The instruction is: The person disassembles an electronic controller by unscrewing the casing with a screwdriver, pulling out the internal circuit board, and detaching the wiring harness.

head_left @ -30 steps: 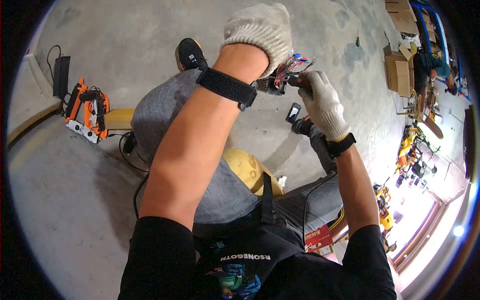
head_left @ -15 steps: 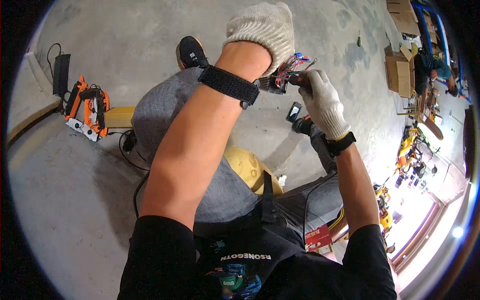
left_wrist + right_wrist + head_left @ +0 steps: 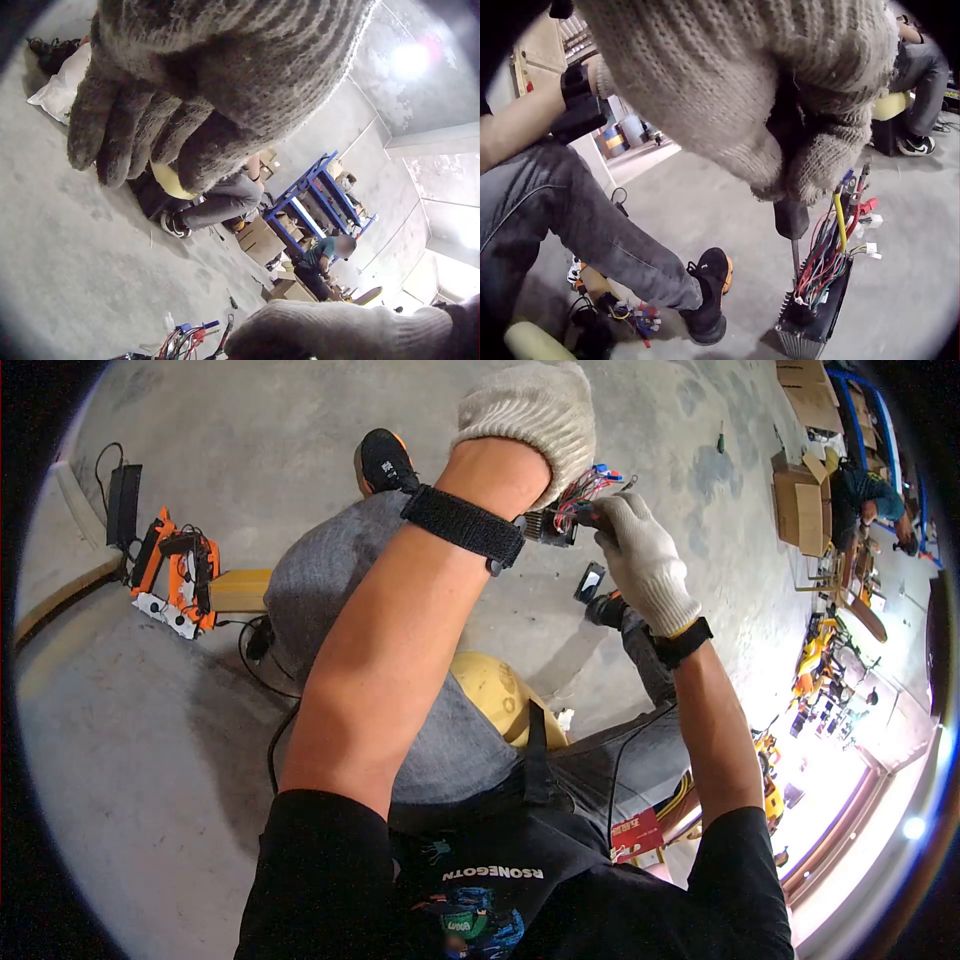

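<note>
One controller (image 3: pixel 548 525) between hands (image 3: pixel 530 410) (image 3: pixel 645 555), screwdriver (image 3: pixel 791 221) atop

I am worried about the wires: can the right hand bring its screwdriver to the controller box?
Probably yes: the right hand has the screwdriver shaft down at the controller box, beside the wires, not through them.

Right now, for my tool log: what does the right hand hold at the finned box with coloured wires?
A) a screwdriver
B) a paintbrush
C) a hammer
A: the right hand grips a dark-handled screwdriver, its metal shaft reaching down to the wired end of the finned box.
</note>
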### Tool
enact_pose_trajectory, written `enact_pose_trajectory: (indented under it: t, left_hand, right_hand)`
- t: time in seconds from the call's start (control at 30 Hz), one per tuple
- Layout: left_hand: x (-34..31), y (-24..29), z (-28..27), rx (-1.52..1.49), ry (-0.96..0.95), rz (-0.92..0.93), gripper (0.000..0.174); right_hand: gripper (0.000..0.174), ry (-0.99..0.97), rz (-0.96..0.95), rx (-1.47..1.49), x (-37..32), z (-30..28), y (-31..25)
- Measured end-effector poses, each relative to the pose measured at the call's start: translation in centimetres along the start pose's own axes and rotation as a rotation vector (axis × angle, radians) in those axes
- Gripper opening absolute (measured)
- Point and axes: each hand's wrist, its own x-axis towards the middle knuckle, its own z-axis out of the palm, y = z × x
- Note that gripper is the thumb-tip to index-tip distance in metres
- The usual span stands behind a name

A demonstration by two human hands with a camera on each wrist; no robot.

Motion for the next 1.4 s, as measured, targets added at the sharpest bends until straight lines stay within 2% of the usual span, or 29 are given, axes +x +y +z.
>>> enact_pose_trajectory:
  t: [0.2, 0.3, 0.37, 0.4, 0.5, 0.57, 0.7, 0.77, 0.8, 0.87, 0.9, 0.97, 1.0, 1.03, 1.1, 1.13, 1.2, 1.23, 1.3, 1.37, 1.4]
  left_hand:
    - [0.3, 0.3, -0.3, 0.021, -0.025, -0.05, 0.019]
    - [0.2, 0.3, -0.4, 0.029, -0.05, -0.046, 0.02]
    - [0.4, 0.4, -0.3, 0.048, -0.039, -0.023, 0.02]
    - [0.6, 0.4, -0.1, 0.055, -0.058, -0.039, 0.021]
    - [0.3, 0.0, 0.3, 0.055, -0.046, -0.042, 0.021]
    - [0.1, 0.1, 0.1, 0.045, -0.016, -0.03, 0.022]
    - [0.6, 0.5, -0.8, 0.015, -0.115, -0.074, 0.023]
    - [0.4, 0.4, -0.9, 0.006, -0.142, -0.087, 0.023]
    - [0.3, 0.1, -1.0, -0.024, -0.122, -0.047, 0.024]
    - [0.3, -0.1, -0.6, -0.056, -0.094, 0.005, 0.025]
    - [0.4, -0.6, 0.4, 0.01, -0.078, 0.007, 0.027]
    - [0.5, -0.9, 0.7, 0.079, -0.059, 0.0, 0.029]
    - [0.3, -0.8, 0.7, 0.091, -0.059, -0.005, 0.029]
    - [0.0, -0.6, 0.4, 0.101, -0.062, -0.009, 0.03]
    - [-0.2, -0.1, -0.2, 0.069, -0.068, -0.016, 0.027]
    - [-0.1, 0.2, -0.5, 0.038, -0.066, -0.017, 0.025]
    - [0.2, 0.3, -0.4, 0.044, -0.089, -0.031, 0.025]
    - [0.3, 0.4, -0.5, 0.052, -0.111, -0.041, 0.025]
    - [0.2, -0.2, 0.0, 0.076, -0.083, -0.008, 0.028]
    - [0.4, -0.5, 0.8, 0.101, -0.053, 0.024, 0.031]
    - [0.6, -0.8, 1.2, 0.096, -0.039, 0.038, 0.031]
  right_hand:
    - [0.03, -0.098, -0.007, -0.06, 0.4, 0.3, -0.7]
    - [0.033, -0.104, 0.073, -0.072, 0.8, 0.5, -0.8]
    - [0.031, -0.101, 0.311, -0.199, 1.2, 0.9, -0.7]
    - [0.031, -0.099, 0.307, -0.201, 1.2, 0.7, -0.8]
    - [0.036, -0.016, 0.264, -0.089, 0.5, 0.2, -1.3]
    - [0.038, -0.015, -0.08, -0.17, 0.0, 0.2, -0.5]
    - [0.039, -0.155, -0.115, -0.225, 0.4, 0.5, -0.4]
    - [0.038, -0.213, 0.351, -0.176, 1.1, 0.2, -2.2]
    - [0.038, -0.211, 0.353, -0.178, 1.5, -0.1, -2.7]
    - [0.038, -0.316, 0.57, -0.147, 2.4, -1.0, -3.0]
    - [0.038, -0.307, 0.571, -0.149, 1.9, -1.2, -2.9]
    - [0.037, -0.181, 0.17, -0.181, 0.6, -0.9, -2.2]
    - [0.039, -0.186, 0.02, -0.246, 0.5, -0.7, -1.4]
    - [0.039, -0.192, 0.018, -0.242, 0.6, -0.6, -1.5]
    - [0.034, -0.323, -0.092, -0.434, 0.8, -0.6, -1.6]
    - [0.034, -0.328, -0.09, -0.434, 1.1, -0.3, -1.3]
    - [0.032, -0.292, 0.223, -0.261, 1.8, 0.4, -0.7]
    - [0.032, -0.292, 0.225, -0.262, 2.3, -0.1, -1.1]
    - [0.037, -0.405, 0.432, -0.135, 3.4, -1.8, -2.1]
    - [0.036, -0.362, 0.449, -0.106, 3.4, -1.9, -1.6]
    - [0.034, -0.373, 0.314, -0.164, 3.2, -2.0, -1.6]
